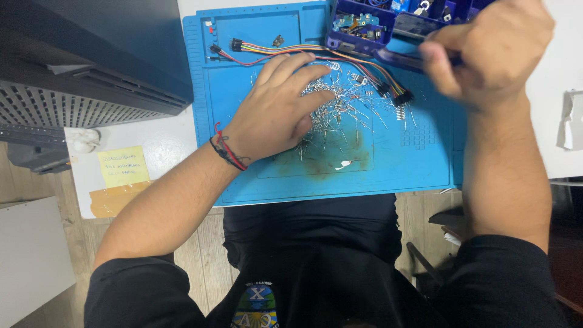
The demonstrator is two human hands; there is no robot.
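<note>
So the left hand (276,109) is spread flat, fingers apart, on a loose heap of small silvery wire-legged components (340,112) mid blue silicone work mat (395,164) on the white worktop (164,143), while farther right the right hand (495,51) pinches a blurry dark slim tool (401,59) near the purple plastic parts box (364,30).

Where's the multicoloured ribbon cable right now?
In the head view the ribbon cable lies across the top of the blue mat, running from beyond the left hand fingertips right to black connectors beside the right hand, just below the purple parts box.
</note>
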